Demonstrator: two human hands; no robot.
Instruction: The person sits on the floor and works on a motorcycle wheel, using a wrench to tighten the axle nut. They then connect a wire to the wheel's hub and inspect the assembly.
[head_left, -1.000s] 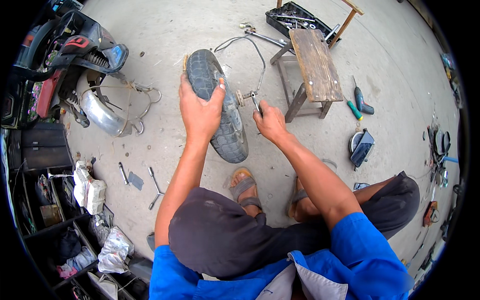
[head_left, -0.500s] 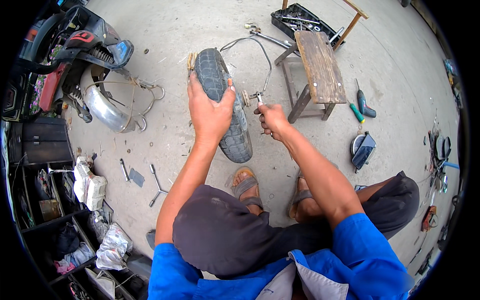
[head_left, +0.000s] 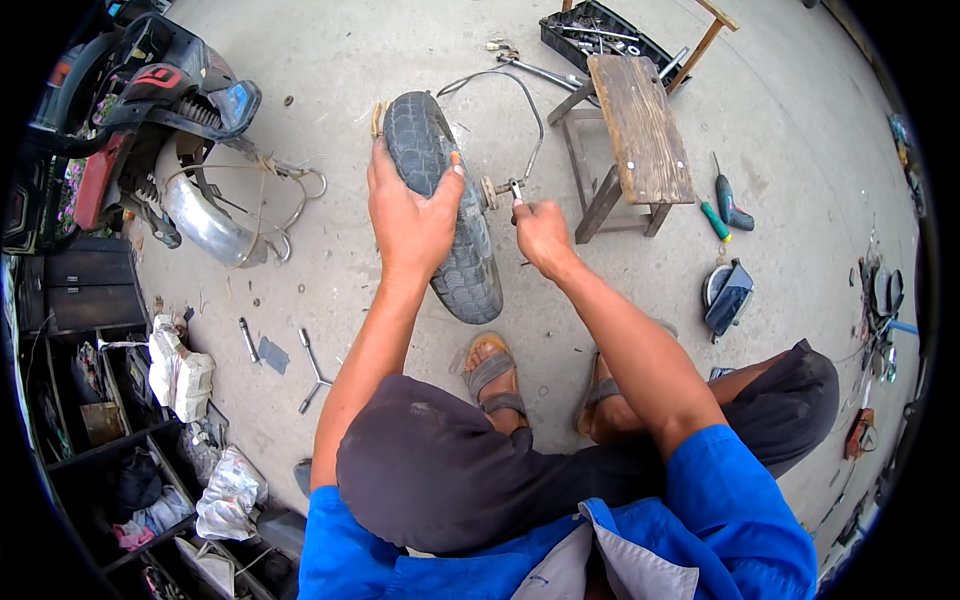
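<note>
A small black-tyred wheel (head_left: 467, 285) stands upright on the concrete, its tread towards me. My left hand (head_left: 412, 222) grips it from the near side, the thumb and fingers spread over both sides of the tyre. From the wheel's right side sticks out a rusty axle end (head_left: 489, 192). My right hand (head_left: 544, 238) is closed round the handle of a metal wrench (head_left: 516, 188), whose bright head is at the axle end. Most of the wrench handle is hidden by my fingers. A dark cable (head_left: 533, 110) curves along the ground beyond the axle.
A wooden stool (head_left: 640, 130) stands to the right, with a black tool tray (head_left: 600, 35) behind it. A cordless drill (head_left: 733, 205) and a green-handled screwdriver (head_left: 715, 222) lie farther right. On the left are a motor scooter part (head_left: 205, 215), a three-way wrench (head_left: 312, 372) and a compartment shelf (head_left: 100, 450).
My right hand has turned slightly, and its fingers now wrap more closely round the wrench handle. The wheel and my left hand have shifted a little left in the picture.
</note>
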